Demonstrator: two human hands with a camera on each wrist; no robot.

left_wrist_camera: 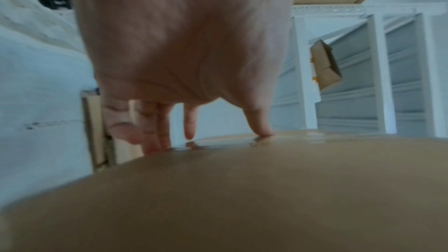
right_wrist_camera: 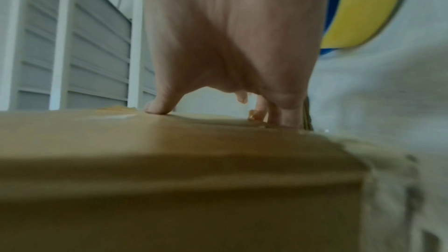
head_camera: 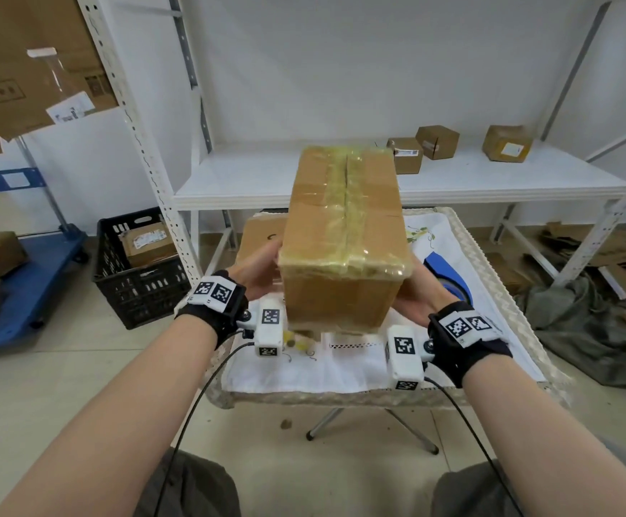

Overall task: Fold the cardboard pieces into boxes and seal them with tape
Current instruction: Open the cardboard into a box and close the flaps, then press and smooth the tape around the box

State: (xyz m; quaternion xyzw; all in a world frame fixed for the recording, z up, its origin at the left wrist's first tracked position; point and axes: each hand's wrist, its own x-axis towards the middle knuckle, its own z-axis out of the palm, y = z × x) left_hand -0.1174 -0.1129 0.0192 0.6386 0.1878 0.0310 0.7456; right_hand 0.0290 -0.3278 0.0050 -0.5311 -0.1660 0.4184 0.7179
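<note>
I hold a closed brown cardboard box (head_camera: pixel 341 233) in the air over the small table, its top seam and near edge covered in yellowish clear tape. My left hand (head_camera: pixel 257 270) presses flat on its left side and my right hand (head_camera: pixel 415 289) on its right side. In the left wrist view the left hand (left_wrist_camera: pixel 211 137) lies along the box (left_wrist_camera: pixel 242 198) with straight fingers and the thumb tip on tape. The right wrist view shows the right hand (right_wrist_camera: pixel 218 116) lying the same way on the box (right_wrist_camera: pixel 169 160). A blue and yellow tape roll (head_camera: pixel 449 278) lies on the table under my right hand.
The cloth-covered table (head_camera: pixel 341 397) also bears a flat cardboard piece (head_camera: pixel 263 233) behind my left hand. A white shelf (head_camera: pixel 266 188) behind it carries three small boxes (head_camera: pixel 436 141). A black crate (head_camera: pixel 136 289) and a blue cart (head_camera: pixel 24 292) stand left; cardboard scraps (head_camera: pixel 583 248) lie right.
</note>
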